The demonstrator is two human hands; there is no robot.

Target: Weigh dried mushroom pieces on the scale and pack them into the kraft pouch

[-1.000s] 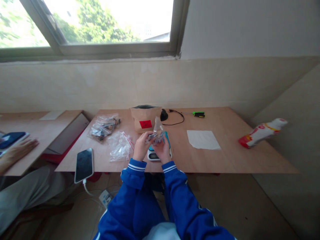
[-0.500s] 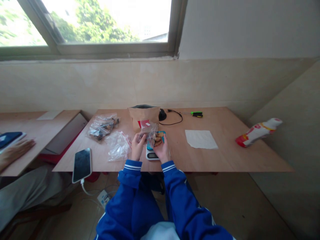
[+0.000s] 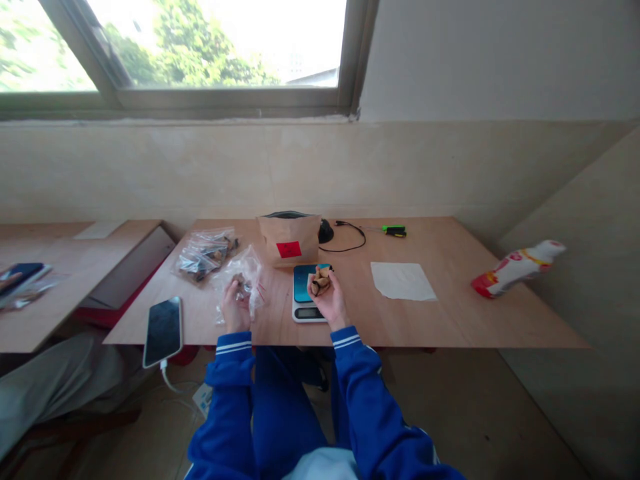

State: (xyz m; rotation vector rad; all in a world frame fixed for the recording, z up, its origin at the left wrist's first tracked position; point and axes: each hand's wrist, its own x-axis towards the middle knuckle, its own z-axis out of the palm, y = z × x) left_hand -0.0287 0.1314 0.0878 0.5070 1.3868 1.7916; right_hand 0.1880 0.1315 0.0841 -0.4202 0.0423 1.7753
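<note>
Well — brown chunks are sitting in the right hand, just over the scale

The person's right hand (image 3: 325,299) is turning palm up with its fingers curled, and it is cupping the brown chunks (image 3: 321,281) against the fingers. They are lying just above the far right corner of a digital kitchen scale (image 3: 304,288), though I cannot tell whether the hand is touching the scale. The left hand (image 3: 235,308) is staying apart from it, closed around the lower part of a clear zip bag (image 3: 249,280), with a small dark bit showing inside the plastic by the fingers.

Around them, a kraft paper pouch (image 3: 289,239) with a red label is standing just behind the scale, and a plastic bag of mixed pieces (image 3: 204,255) is lying beyond the left hand — both on a plywood table (image 3: 440,323). A smartphone (image 3: 163,331) is resting near the table's front edge, while a white paper sheet (image 3: 403,281) and a red-and-white plastic bottle (image 3: 517,270) are lying well off to the right.
</note>
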